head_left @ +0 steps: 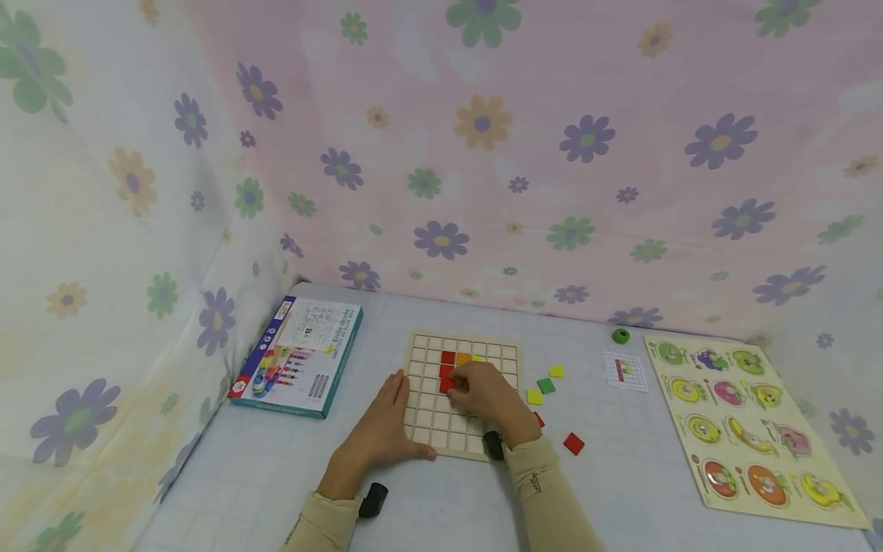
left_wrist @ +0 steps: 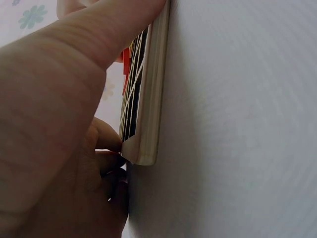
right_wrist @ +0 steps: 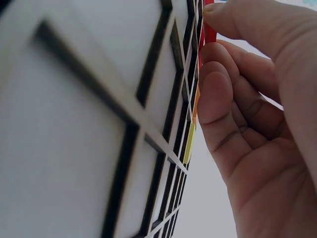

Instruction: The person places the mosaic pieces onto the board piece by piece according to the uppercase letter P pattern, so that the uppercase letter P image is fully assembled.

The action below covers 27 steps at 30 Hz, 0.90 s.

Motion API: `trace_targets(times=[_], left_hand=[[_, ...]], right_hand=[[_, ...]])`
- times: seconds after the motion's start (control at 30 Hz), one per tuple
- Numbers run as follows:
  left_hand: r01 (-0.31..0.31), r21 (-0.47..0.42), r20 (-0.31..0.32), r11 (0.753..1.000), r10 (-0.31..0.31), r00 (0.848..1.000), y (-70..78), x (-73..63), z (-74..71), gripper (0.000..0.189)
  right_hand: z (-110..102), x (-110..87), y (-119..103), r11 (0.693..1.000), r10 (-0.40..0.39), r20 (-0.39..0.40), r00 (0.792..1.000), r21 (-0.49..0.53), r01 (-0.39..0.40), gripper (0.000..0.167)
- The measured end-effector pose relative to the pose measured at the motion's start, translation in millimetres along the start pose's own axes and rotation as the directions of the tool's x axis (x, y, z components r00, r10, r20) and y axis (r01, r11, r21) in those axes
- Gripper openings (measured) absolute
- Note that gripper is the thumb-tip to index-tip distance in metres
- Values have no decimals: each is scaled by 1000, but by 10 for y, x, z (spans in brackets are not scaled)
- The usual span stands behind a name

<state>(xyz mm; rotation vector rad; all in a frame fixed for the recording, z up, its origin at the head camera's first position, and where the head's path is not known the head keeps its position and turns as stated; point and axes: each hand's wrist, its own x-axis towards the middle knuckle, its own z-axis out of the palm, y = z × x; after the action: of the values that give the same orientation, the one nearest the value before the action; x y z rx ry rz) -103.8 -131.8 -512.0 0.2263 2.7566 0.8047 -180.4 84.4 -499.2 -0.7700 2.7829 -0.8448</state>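
A square wooden grid board [head_left: 457, 440] lies on the table, with several red tiles [head_left: 448, 358], an orange tile [head_left: 463, 359] and a yellow tile [head_left: 477, 358] in its upper middle cells. My left hand [head_left: 379, 429] rests against the board's near left corner, thumb stretched along the front edge, fingers along the left side. Over the board, my right hand [head_left: 486, 392] pinches a red tile [right_wrist: 211, 33] between thumb and fingers, near the lower end of the red column. In the head view the fingers partly hide that tile.
Right of the board lie loose tiles: yellow [head_left: 534, 396], green [head_left: 546, 385], red [head_left: 574, 443] and others. Beyond them are a printed pattern card [head_left: 635, 381], a green bead [head_left: 621, 336] and a fruit puzzle board [head_left: 748, 410]. A flat box [head_left: 313, 383] lies at left. Patterned cloth walls surround the table.
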Motion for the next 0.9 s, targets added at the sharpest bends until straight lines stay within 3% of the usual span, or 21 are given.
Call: trace_targets(times=[0.53, 0.9], left_hand=[[-11, 13, -8, 1000, 11, 1000, -10, 10, 17, 141], [-7, 10, -6, 1000, 7, 1000, -24, 22, 18, 142]], right_hand=[[17, 43, -52, 999, 3, 27, 1000, -45, -2, 21], [-1, 33, -118, 997, 47, 44, 998, -62, -45, 23]])
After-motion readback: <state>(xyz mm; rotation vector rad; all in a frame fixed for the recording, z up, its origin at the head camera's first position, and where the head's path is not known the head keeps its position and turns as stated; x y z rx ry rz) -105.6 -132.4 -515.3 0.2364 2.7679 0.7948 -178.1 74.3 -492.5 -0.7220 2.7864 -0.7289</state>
